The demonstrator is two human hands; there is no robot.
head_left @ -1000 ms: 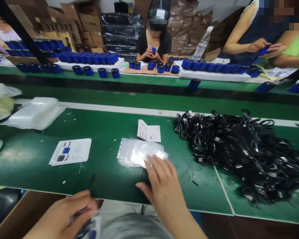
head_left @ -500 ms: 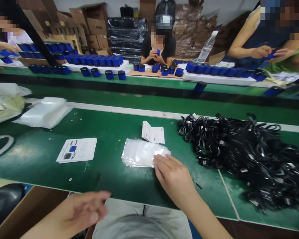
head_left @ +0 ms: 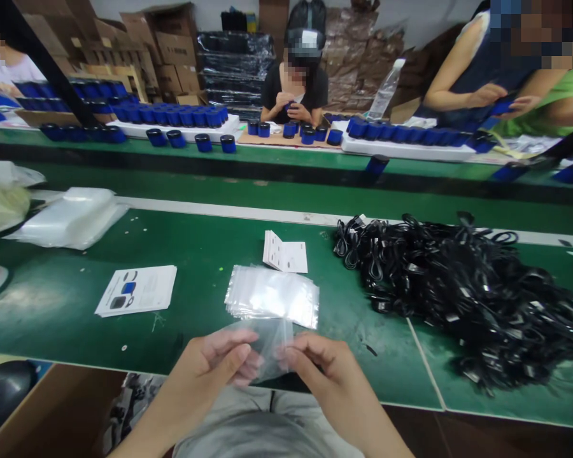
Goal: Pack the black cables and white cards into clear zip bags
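Both my hands hold one small clear plastic bag (head_left: 268, 343) just above the near edge of the green table (head_left: 205, 242). My left hand (head_left: 214, 369) pinches its left side and my right hand (head_left: 322, 369) pinches its right side. Right behind the bag lies a stack of the same clear bags (head_left: 272, 296). A folded white leaflet (head_left: 285, 252) lies beyond the stack. A big heap of coiled black cables (head_left: 463, 286) fills the table to my right. A pile of printed sheets (head_left: 136, 289) rests to my left.
White plastic bags (head_left: 69, 216) are piled at the far left. Across the green belt, people sit handling blue cylinders (head_left: 181, 116) lined up on white trays (head_left: 410, 147). Cardboard boxes (head_left: 172, 44) stand behind them. A brown box (head_left: 38, 413) sits below the table edge.
My right hand has lifted one bag off the stack and drawn it toward me. My left hand has come up from my lap and taken the bag's other side.
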